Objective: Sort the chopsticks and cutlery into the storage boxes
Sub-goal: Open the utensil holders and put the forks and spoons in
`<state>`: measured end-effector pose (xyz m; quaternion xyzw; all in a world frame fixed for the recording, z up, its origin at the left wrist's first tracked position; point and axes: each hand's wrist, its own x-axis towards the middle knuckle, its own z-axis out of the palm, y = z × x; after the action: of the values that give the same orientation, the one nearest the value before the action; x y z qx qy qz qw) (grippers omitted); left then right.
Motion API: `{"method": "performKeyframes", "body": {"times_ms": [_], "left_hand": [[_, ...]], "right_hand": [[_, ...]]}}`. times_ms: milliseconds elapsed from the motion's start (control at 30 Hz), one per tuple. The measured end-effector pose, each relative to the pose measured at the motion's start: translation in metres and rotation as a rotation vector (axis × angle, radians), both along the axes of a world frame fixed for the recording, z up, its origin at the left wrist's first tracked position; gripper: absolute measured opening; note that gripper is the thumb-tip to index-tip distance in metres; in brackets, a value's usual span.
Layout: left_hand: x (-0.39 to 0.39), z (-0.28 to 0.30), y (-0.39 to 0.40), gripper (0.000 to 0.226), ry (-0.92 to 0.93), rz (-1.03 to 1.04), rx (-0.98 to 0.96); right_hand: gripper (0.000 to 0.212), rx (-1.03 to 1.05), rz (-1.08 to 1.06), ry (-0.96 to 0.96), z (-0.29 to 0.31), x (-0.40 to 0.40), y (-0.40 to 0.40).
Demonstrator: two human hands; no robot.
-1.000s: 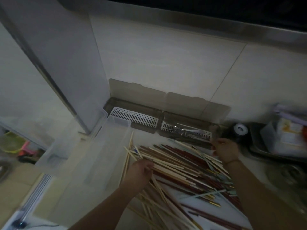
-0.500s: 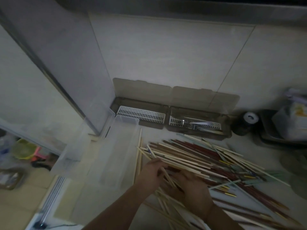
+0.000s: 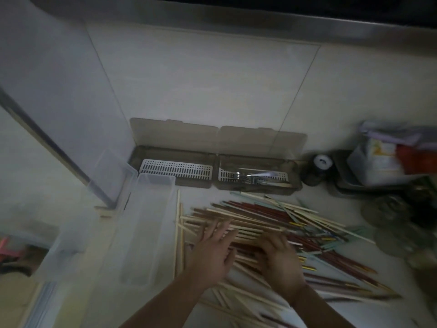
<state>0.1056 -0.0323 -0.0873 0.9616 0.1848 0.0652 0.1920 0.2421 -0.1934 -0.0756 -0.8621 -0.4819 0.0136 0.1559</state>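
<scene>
We've got both hands on the chopstick pile (image 3: pixel 272 223) on the counter (image 3: pixel 354 311). Left hand (image 3: pixel 212 252): fingers spread, flat on the sticks. Right hand (image 3: pixel 280 256): fingers bent over the pile; can't tell if it grips. Cutlery (image 3: pixel 253 178) lies in the rt smoky box (image 3: pixel 257 175); lt box (image 3: pixel 175 170) and clear bin (image 3: pixel 146 233) just beside the pile.

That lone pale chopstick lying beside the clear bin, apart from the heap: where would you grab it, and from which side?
Pinch the chopstick near its far end, coming from above. It lies flat on the counter, running away from the person, close along the clear bin. The bin wall blocks the left side, so the fingers should probably straddle it from the top. The far end looks free of the heap.
</scene>
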Motion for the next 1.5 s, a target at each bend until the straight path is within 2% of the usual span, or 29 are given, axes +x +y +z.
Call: {"method": "performKeyframes", "body": {"times_ms": [167,267,333,433,800,933,1133,1333,1500], "left_hand": [[0.037,-0.003,-0.011,0.065,0.144,-0.105,0.024],[0.047,-0.004,-0.016,0.068,0.206,-0.142,0.040],[0.045,-0.007,-0.018,0.069,0.212,-0.127,0.061],[0.035,-0.009,-0.023,0.062,0.198,-0.099,0.065],[0.024,-0.016,-0.030,0.049,0.156,0.005,0.085],[0.024,-0.015,-0.029,0.050,0.182,0.020,0.080],[0.027,-0.009,-0.031,0.065,0.303,0.006,0.119],[0.023,0.000,-0.030,0.068,0.346,-0.021,0.142],[0.023,0.015,-0.022,0.072,0.334,-0.027,0.171]], "right_hand": [[0.027,0.124,-0.495,0.111,0.006,0.041,-0.042],[0.024,0.023,-0.664,0.058,0.006,0.060,-0.094],[0.024,-0.079,-0.655,0.042,0.004,0.069,-0.125],[0.026,-0.127,-0.619,0.058,0.000,0.082,-0.148],[0.021,-0.216,-0.553,0.005,-0.006,0.105,-0.142],[0.022,-0.234,-0.420,0.010,0.001,0.112,-0.147],[0.020,-0.096,-0.266,0.059,0.015,0.121,-0.156],[0.023,0.035,-0.305,0.198,0.024,0.111,-0.130],[0.028,0.144,-0.403,0.302,0.033,0.095,-0.071]]}}
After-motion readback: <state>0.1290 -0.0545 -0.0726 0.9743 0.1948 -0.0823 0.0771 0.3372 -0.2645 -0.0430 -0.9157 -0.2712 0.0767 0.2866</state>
